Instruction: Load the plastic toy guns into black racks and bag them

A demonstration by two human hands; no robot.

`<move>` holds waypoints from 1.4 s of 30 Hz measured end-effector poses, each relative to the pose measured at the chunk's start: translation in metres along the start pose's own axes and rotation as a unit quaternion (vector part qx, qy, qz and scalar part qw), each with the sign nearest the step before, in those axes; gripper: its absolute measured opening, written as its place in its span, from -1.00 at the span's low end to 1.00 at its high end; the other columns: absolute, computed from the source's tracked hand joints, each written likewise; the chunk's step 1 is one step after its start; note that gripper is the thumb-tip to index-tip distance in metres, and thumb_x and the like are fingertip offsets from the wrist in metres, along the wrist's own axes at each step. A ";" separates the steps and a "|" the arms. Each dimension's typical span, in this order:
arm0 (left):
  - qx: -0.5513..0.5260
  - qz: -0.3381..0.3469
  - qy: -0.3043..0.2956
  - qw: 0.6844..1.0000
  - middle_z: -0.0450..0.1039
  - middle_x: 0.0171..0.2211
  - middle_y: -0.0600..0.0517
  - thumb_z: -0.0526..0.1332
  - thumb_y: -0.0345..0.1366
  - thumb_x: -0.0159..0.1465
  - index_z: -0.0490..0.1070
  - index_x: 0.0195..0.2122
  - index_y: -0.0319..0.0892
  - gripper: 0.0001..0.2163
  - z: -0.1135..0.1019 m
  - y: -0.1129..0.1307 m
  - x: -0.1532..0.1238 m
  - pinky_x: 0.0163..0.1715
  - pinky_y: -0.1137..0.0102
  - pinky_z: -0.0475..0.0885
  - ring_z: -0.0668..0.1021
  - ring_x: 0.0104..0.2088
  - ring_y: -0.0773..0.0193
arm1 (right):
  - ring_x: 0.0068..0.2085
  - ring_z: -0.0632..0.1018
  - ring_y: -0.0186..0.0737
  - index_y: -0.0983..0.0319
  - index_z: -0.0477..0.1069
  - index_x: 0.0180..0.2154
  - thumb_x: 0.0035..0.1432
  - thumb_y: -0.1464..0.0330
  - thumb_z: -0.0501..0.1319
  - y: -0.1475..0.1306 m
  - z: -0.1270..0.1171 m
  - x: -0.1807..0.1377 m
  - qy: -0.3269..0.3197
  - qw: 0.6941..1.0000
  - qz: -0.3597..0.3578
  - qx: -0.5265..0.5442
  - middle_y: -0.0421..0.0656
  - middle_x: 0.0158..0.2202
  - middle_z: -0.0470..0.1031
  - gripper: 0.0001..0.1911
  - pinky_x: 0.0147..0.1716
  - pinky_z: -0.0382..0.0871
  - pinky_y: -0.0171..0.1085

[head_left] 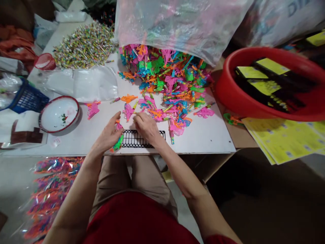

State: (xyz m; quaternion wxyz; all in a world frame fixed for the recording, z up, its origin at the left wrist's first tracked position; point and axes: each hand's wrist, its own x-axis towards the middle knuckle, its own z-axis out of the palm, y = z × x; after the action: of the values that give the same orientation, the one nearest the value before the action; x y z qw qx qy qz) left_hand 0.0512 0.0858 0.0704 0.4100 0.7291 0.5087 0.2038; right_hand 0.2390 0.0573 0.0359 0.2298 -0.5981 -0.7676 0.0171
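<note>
Green toy pistol point(118, 144) within tight left grip point(109, 135), beside black rack point(129, 140).

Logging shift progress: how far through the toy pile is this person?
Done: filled clear packets of coloured toys lie on the floor at the left. In hand: the left hand has a grip on a few toy pistols; the right hand rests at the edge of the toy pile. Left: that large pile spills from the big bag, beside a heap of sticks and flat clear bags.
</note>
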 end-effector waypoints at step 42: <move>0.014 0.079 0.005 0.997 0.50 -0.01 -0.09 0.16 0.03 0.25 0.27 0.22 -0.13 -0.44 -0.001 -0.001 0.005 0.05 0.20 0.37 0.54 -0.04 0.12 | -0.11 0.47 -0.14 0.24 0.27 -0.09 0.28 0.46 -0.03 -0.043 0.047 -0.012 -0.094 0.973 0.109 0.179 -0.03 -0.14 0.45 -0.80 -0.11 0.34 -0.23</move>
State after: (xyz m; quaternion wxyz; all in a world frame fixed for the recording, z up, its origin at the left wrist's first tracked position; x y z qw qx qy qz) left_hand 0.0522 0.0909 0.0699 0.3796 0.7721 0.4540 0.2317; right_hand 0.1841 0.0456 0.0034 0.2566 -0.6229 -0.7006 0.2352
